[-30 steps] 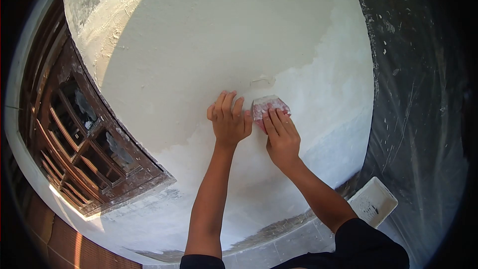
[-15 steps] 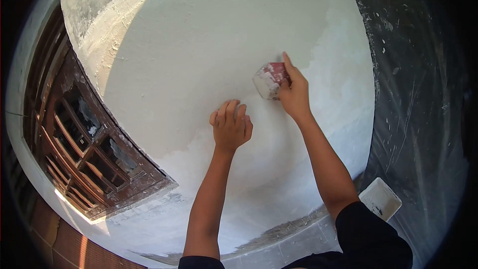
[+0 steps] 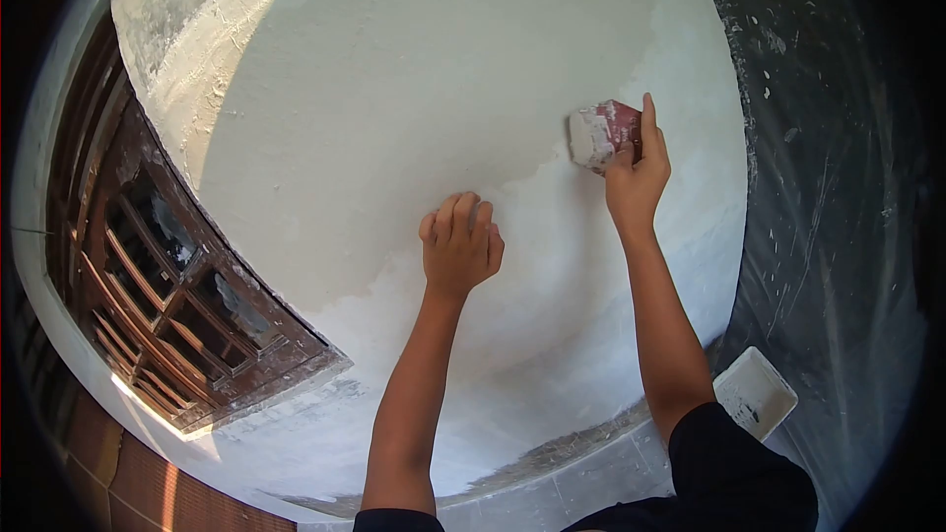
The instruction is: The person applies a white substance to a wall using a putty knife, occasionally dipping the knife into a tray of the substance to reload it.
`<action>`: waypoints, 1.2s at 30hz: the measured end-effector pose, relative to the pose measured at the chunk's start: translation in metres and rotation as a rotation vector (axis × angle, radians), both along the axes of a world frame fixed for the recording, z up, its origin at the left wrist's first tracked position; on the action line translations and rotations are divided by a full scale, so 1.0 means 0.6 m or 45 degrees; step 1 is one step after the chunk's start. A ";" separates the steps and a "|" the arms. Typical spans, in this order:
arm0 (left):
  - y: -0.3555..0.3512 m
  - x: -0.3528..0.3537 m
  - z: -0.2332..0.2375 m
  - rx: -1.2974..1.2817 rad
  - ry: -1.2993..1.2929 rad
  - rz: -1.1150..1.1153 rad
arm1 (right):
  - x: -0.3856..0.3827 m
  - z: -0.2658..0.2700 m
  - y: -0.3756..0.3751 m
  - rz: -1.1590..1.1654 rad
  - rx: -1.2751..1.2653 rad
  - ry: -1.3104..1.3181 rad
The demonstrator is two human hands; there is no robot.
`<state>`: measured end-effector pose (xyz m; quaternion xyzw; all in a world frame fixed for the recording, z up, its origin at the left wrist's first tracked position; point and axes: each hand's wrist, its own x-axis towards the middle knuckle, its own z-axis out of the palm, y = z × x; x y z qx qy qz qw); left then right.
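My right hand [image 3: 636, 172] grips a red putty scraper [image 3: 604, 136] whose left part is thickly smeared with white putty. It is held against or close to the wall [image 3: 394, 89], with the index finger stretched upward along its edge. Lower and to the left, my left hand [image 3: 460, 244] is in front of the wall with its back to me and its fingers curled. Whatever those fingers may hold is hidden behind them. The wall is greyish and damp-looking higher up, and whiter lower down and at the right.
A brown wooden window frame [image 3: 187, 286] with panes and bars stands at the left. Dark plastic sheeting [image 3: 838, 236] spattered with white hangs at the right. At the wall's foot is a white tray [image 3: 783, 399] with residue, on grey floor tiles [image 3: 591, 488].
My right hand has moved right and slightly up across the wall with the scraper, which has tilted a little. My left hand has stayed nearly in place.
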<state>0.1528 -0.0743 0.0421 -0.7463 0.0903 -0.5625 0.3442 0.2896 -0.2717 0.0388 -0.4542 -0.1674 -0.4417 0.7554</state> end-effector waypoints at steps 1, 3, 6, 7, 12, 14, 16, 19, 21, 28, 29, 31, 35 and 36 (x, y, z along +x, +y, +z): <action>0.000 0.000 0.002 0.017 0.008 0.010 | -0.019 0.011 0.005 0.130 -0.094 -0.101; -0.006 -0.005 0.006 0.020 0.036 0.013 | -0.054 0.028 0.027 0.389 -0.271 -0.300; -0.009 -0.007 0.003 0.029 0.071 0.008 | -0.027 0.027 0.048 0.380 -0.438 -0.232; -0.006 -0.007 0.003 0.038 0.075 -0.002 | -0.005 0.022 0.045 0.296 -0.323 -0.160; -0.003 -0.002 0.000 0.046 0.056 -0.004 | -0.014 0.020 0.001 0.020 -0.080 -0.150; -0.001 -0.005 0.000 0.036 0.051 -0.004 | -0.054 0.040 0.037 0.275 -0.274 -0.318; -0.002 -0.007 0.001 -0.012 0.058 -0.019 | -0.060 0.045 0.053 0.365 -0.481 -0.366; 0.003 -0.002 -0.003 -0.004 0.036 -0.009 | 0.015 0.012 0.051 0.111 -0.230 -0.145; 0.002 0.000 -0.002 0.015 0.030 0.000 | 0.029 0.000 0.002 -0.133 -0.062 0.081; -0.005 -0.006 0.002 0.017 0.077 -0.008 | -0.064 0.035 0.046 0.387 -0.558 -0.462; -0.004 -0.005 0.001 0.023 0.076 -0.007 | -0.043 0.030 0.049 0.387 -0.552 -0.464; 0.001 -0.002 -0.002 0.043 0.080 -0.008 | 0.003 0.011 0.030 0.084 -0.281 -0.112; -0.005 -0.005 0.003 0.112 0.099 -0.022 | -0.005 0.003 -0.001 -0.123 -0.026 -0.109; -0.009 -0.008 0.005 0.123 0.120 -0.021 | -0.025 0.009 0.008 -0.053 -0.159 -0.227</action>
